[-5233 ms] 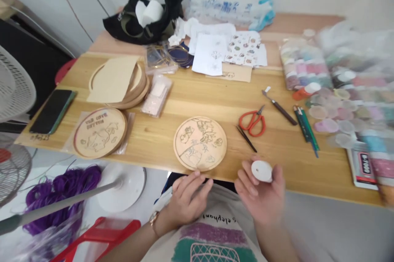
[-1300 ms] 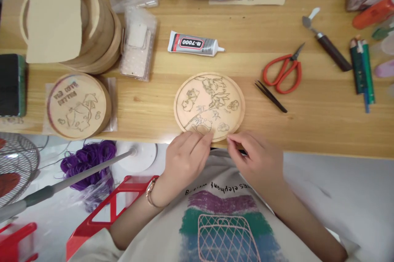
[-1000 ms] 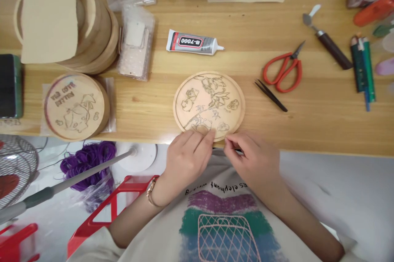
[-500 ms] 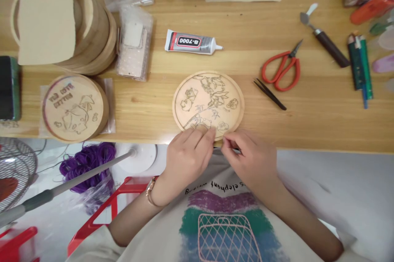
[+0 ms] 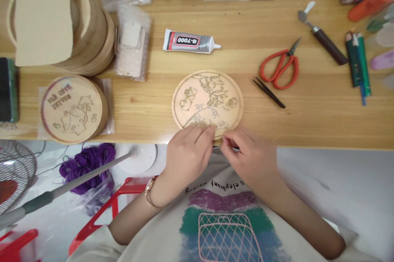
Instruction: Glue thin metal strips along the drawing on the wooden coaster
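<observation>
A round wooden disc (image 5: pixel 207 100) with burnt line drawings of flowers and leaves lies flat on the pine table (image 5: pixel 147 118), at its front edge. My left hand (image 5: pixel 187 159), with a wristwatch, rests its fingers on the disc's lower edge. My right hand (image 5: pixel 249 155) pinches at the rim beside it, fingertips together. Anything thin between those fingertips is hidden. A B-7000 glue tube (image 5: pixel 187 41) lies above the disc, out of reach of my fingers.
Red-handled scissors (image 5: pixel 280 69), black tweezers (image 5: pixel 269 92) and a carving knife (image 5: pixel 326 44) lie to the right. To the left are a second burnt disc (image 5: pixel 71 109) and stacked wooden rings (image 5: pixel 101 40). A grey pole (image 5: pixel 76 182) and purple cord (image 5: pixel 86 167) lie below the table.
The white roll seen earlier in my right hand is gone from view. My right hand has shifted left to the disc's rim, and the view has tilted down and drifted slightly.
</observation>
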Action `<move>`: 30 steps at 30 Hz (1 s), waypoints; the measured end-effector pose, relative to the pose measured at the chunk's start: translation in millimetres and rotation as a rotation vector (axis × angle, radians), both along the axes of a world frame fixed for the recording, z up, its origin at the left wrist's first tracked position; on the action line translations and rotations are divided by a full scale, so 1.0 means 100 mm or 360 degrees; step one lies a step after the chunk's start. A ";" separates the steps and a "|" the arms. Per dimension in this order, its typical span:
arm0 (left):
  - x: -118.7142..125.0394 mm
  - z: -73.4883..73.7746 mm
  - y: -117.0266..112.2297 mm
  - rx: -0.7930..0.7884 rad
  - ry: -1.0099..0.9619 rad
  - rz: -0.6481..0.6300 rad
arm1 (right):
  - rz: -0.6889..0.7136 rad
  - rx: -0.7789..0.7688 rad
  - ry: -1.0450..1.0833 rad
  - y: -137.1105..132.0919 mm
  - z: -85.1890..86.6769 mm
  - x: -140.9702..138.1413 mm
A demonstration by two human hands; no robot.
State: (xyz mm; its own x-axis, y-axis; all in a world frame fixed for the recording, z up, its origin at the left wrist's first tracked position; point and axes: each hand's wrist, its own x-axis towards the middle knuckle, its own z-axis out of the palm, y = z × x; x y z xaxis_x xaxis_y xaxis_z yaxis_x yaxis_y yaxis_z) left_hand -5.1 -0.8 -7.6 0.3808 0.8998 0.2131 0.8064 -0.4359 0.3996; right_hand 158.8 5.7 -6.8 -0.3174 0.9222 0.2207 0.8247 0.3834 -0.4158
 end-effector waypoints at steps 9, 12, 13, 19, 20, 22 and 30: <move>0.01 0.09 0.08 -0.0120 0.0168 0.0013 | -0.0046 0.0002 -0.0044 0.00 0.00 -0.02; 0.01 0.10 0.10 -0.0132 0.0217 -0.0004 | -0.0061 0.0021 -0.0073 0.00 0.01 -0.03; 0.01 0.10 0.10 -0.0129 0.0222 -0.0010 | -0.0069 0.0028 -0.0084 -0.01 0.01 -0.03; -0.02 0.09 0.11 -0.0071 0.0188 -0.0053 | -0.0072 0.0041 -0.0110 -0.01 0.01 -0.05; -0.02 0.08 0.11 -0.0058 0.0183 -0.0054 | -0.0073 0.0045 -0.0117 -0.02 0.01 -0.05; -0.03 0.07 0.11 -0.0034 0.0168 -0.0056 | -0.0083 0.0058 -0.0125 -0.02 0.01 -0.06; -0.05 0.01 0.08 0.0098 0.0035 -0.0021 | -0.0215 0.0163 0.0037 -0.07 -0.02 -0.10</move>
